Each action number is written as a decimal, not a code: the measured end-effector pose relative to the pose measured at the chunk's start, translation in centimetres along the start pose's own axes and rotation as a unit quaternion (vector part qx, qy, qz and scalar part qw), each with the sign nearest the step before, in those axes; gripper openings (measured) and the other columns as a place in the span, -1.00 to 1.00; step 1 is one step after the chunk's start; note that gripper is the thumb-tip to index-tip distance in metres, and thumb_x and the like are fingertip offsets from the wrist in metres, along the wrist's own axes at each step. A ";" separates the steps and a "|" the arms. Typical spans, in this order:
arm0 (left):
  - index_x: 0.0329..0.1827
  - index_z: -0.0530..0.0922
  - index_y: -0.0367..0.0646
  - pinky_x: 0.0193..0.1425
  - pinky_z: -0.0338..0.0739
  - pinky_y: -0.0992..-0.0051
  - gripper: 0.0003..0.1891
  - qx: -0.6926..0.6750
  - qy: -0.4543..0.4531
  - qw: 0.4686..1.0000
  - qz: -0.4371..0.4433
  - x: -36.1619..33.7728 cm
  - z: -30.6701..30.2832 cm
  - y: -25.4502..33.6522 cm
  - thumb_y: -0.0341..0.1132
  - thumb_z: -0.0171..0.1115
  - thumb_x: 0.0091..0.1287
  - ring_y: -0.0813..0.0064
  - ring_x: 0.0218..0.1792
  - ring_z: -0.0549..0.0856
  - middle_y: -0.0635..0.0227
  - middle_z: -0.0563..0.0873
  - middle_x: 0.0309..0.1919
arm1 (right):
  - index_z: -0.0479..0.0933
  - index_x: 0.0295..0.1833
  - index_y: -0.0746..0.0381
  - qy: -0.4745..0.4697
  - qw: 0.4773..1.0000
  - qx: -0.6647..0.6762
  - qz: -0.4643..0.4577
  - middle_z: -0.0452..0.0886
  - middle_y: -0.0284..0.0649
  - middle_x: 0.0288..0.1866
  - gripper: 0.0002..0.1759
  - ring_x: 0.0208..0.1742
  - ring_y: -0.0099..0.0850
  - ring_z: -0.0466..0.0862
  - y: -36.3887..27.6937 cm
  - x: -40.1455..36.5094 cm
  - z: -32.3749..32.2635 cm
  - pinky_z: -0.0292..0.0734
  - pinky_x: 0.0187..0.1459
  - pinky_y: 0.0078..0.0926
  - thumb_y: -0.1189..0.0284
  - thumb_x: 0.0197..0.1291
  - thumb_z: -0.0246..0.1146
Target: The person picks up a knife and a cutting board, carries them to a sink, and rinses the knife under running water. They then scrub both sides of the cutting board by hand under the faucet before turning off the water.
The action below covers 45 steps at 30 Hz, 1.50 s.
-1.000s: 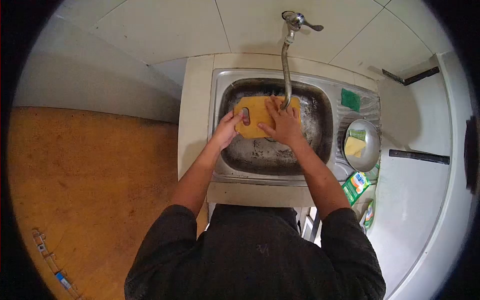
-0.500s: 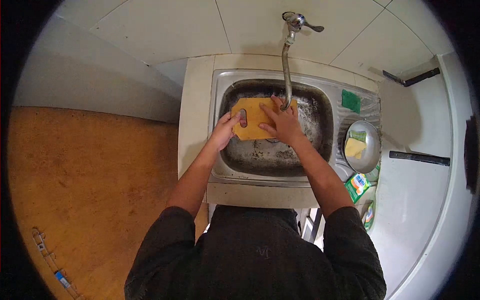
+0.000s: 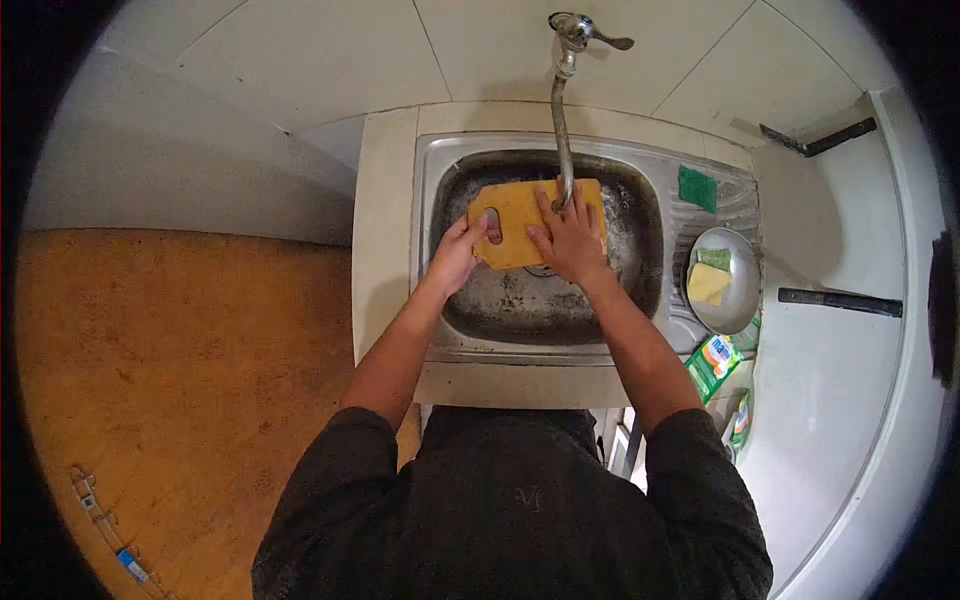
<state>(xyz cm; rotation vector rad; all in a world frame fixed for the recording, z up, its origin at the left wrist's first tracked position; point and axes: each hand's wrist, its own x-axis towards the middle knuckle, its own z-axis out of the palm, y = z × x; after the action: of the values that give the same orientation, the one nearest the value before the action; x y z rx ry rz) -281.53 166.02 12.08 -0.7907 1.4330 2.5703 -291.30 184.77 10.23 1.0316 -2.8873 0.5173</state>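
A small wooden cutting board [image 3: 512,222] with a slot handle is held over the steel sink basin [image 3: 640,240], under the spout of the tap [image 3: 562,120]. My left hand [image 3: 456,255] grips the board's left end by the slot. My right hand [image 3: 570,238] lies flat on the board's top face, fingers spread toward the spout. Whether water runs from the tap cannot be told.
A green scouring pad [image 3: 698,187] lies on the drainboard. A steel bowl [image 3: 745,290] holds a yellow sponge [image 3: 707,284]. Green detergent packets [image 3: 712,364] sit at the counter's front right. A tiled wall rises behind; orange floor lies to the left.
The board has tilted slightly and shifted under the spout. My right hand has slid a little across its face; my left hand keeps its grip on the slot end.
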 end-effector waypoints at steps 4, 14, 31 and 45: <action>-0.02 0.47 -0.11 -0.05 0.54 0.48 -0.79 -0.011 -0.009 1.000 0.002 0.5 -1.3 -0.5 -0.20 0.04 0.42 0.57 -0.15 0.63 0.45 0.62 -0.23 | 0.03 0.48 0.01 -0.087 0.993 -0.012 0.078 -0.19 0.03 0.52 -0.23 0.52 0.03 -0.18 0.8 0.6 0.5 -0.21 0.40 0.07 -0.15 0.26 -0.11; 0.13 0.42 -0.14 0.02 0.53 0.45 -0.69 -0.016 -0.019 1.000 -0.005 -0.3 -2.5 -0.2 -0.21 0.07 0.41 0.53 -0.09 0.63 0.37 0.63 -0.12 | 0.08 0.43 0.22 -0.083 0.961 0.062 0.257 0.19 0.12 0.39 -0.05 0.39 -0.02 0.24 0.8 1.3 -1.3 0.04 0.33 0.03 -0.21 0.11 0.07; -0.02 0.47 -0.14 -0.05 0.54 0.56 -0.77 0.034 0.026 0.999 -0.009 -2.1 -3.8 2.0 -0.19 0.05 0.42 0.63 -0.16 0.62 0.47 0.62 -0.22 | 0.17 0.32 0.38 -0.064 0.925 0.237 0.291 0.51 0.14 0.09 -0.06 0.09 0.02 0.54 -0.3 1.7 0.9 0.42 0.12 -0.19 -0.12 0.05 0.20; -0.05 0.48 -0.22 -0.10 0.52 0.51 -0.66 0.186 0.012 0.982 -0.013 2.0 -2.5 -0.6 -0.10 0.14 0.36 0.54 -0.21 0.62 0.37 0.63 -0.20 | 0.42 -0.04 0.44 -0.036 0.790 0.529 0.307 0.59 -0.01 -0.19 -0.50 -0.16 -0.27 0.61 6.9 -2.1 2.7 0.46 -0.12 -0.39 0.12 0.33 0.05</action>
<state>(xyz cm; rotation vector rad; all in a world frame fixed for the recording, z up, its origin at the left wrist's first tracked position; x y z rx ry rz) -282.09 163.98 9.62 -0.7765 1.8183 2.1781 -293.72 190.18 5.35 -0.0320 -2.8119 2.3123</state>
